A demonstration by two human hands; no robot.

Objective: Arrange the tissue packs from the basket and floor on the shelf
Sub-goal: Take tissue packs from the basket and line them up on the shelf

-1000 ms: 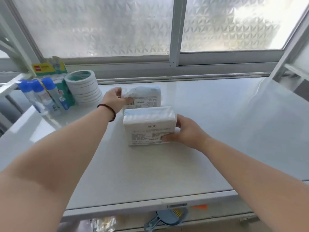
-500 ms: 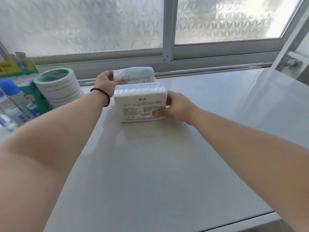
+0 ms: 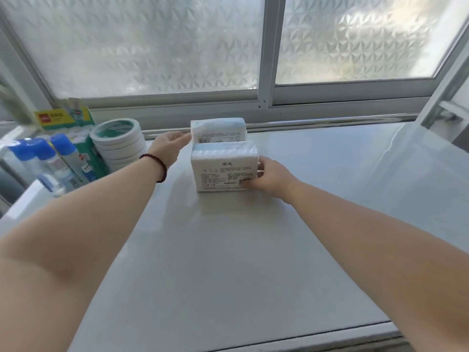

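Note:
Two white tissue packs stand on edge on the grey shelf (image 3: 253, 250), one behind the other, near the window. The far tissue pack (image 3: 219, 130) is against the window sill. My left hand (image 3: 168, 146) has its fingertips on that pack's left end, fingers extended. The near tissue pack (image 3: 223, 168) shows printed text on its front. My right hand (image 3: 269, 175) grips its right end, thumb on the front face. The basket and the floor are out of view.
A stack of white tape rolls (image 3: 119, 138) stands left of the packs. Blue-capped bottles (image 3: 55, 161) and a green and yellow box (image 3: 63, 118) crowd the shelf's left end. A frosted sliding window (image 3: 177, 47) runs along the back.
Both packs have slid away from me toward the window, the far one reaching the sill. My left hand has loosened from a grip to fingertips on the far pack's end.

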